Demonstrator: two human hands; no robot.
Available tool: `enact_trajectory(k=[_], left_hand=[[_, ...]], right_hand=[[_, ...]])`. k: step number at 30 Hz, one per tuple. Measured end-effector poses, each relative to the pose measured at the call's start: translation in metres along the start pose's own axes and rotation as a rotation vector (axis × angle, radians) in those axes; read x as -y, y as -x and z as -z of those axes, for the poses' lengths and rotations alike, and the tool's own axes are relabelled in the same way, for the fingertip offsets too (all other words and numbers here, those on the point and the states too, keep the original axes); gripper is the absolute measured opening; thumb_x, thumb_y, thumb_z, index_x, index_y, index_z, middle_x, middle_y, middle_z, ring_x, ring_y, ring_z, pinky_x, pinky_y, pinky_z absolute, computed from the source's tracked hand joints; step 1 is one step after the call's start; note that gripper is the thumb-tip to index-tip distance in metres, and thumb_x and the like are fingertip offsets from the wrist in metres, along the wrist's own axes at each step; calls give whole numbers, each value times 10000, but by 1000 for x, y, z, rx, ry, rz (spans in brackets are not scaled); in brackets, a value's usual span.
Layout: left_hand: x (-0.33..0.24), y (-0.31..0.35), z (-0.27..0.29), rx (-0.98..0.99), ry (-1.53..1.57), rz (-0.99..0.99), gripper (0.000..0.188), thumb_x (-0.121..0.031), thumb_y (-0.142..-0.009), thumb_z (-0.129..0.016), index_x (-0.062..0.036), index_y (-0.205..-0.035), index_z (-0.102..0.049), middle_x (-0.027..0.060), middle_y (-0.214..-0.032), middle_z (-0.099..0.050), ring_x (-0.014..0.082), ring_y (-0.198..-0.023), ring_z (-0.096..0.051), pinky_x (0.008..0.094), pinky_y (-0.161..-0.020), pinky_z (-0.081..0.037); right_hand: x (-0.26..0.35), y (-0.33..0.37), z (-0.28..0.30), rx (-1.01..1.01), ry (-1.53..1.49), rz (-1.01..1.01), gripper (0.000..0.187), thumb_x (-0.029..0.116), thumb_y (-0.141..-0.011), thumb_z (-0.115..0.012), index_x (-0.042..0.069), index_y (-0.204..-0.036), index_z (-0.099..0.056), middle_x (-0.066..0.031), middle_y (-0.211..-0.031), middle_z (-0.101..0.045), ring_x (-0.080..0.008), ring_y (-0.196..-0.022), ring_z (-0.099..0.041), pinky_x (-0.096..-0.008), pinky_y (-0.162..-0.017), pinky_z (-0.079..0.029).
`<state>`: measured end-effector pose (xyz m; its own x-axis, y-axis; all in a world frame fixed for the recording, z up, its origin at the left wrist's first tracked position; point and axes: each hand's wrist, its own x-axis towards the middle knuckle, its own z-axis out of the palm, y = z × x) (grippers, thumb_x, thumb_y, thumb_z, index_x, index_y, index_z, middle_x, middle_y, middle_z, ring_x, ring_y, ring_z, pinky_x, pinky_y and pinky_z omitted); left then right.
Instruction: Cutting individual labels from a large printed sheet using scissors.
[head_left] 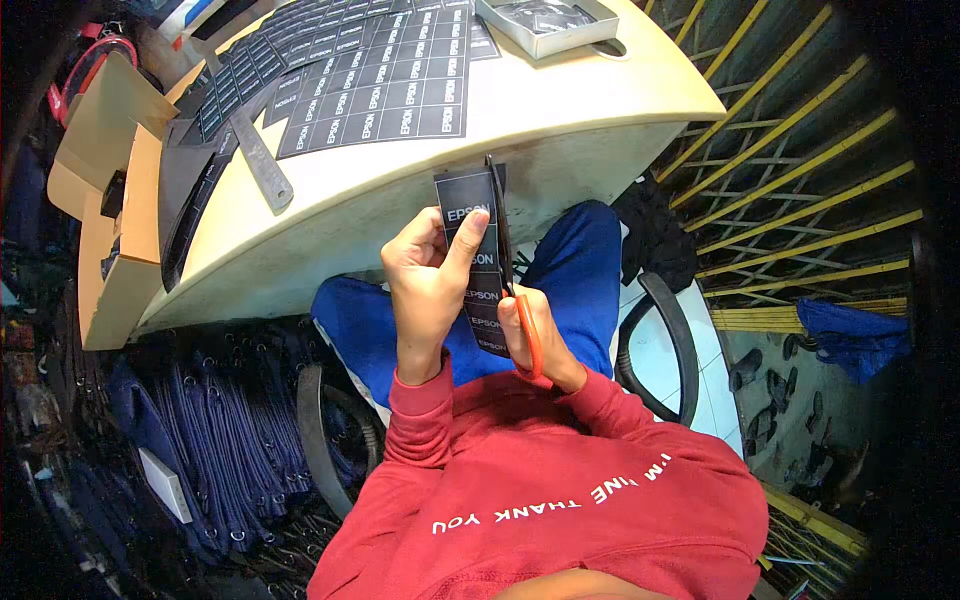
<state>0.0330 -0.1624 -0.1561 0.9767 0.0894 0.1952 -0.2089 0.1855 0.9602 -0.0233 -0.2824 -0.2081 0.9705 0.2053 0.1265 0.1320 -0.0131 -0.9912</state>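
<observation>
A narrow strip of black labels with white print [463, 191] is pinched upright in my left hand [422, 278], thumb across its front. My right hand [545, 338] grips a pair of scissors [531, 345] by the orange handles. Their dark blades point up along the strip's right edge, overlapping it; I cannot tell how far they are apart. Both hands are above my lap, just in front of the table edge. The strip's lower end hangs between my wrists.
Larger black label sheets [385, 95] cover part of the pale curved table [610, 95]. On it also lie a metal ruler [260, 163] and a grey open box [552, 30]. A cardboard box [140, 210] stands left, dark blue straps [225, 430] below. Yellow-barred folding gate [790, 190] at right.
</observation>
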Motion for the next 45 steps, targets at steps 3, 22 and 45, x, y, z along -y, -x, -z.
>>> enact_trajectory(k=[3, 22, 45], left_hand=[[0, -1, 2, 15, 15, 2, 112, -94, -847, -671, 10, -830, -632, -35, -704, -592, -6, -604, -464, 158, -512, -368], [-10, -3, 38, 139, -91, -149, 217, 16, -811, -668, 15, -1020, -609, 79, -866, -651, 86, -796, -591, 200, -699, -468], [-72, -16, 101, 356, -406, -226, 516, 24, -655, -786, -19, -1143, -624, -46, -809, -505, -5, -610, -376, 162, -515, -295]], right_hand=[[-10, 1, -1, -18, -20, -5, 522, 481, -951, -402, -14, -849, -534, 7, -634, -418, -91, -605, -377, -273, -516, -355], [0, -2, 16, 58, -273, -131, 481, 545, -880, -502, 71, -812, -455, 29, -621, -440, -46, -496, -421, -201, -444, -364], [74, -25, 86, 542, 390, -106, 649, 644, -714, -629, 33, -843, -451, -16, -663, -381, -115, -584, -354, -267, -522, -311]])
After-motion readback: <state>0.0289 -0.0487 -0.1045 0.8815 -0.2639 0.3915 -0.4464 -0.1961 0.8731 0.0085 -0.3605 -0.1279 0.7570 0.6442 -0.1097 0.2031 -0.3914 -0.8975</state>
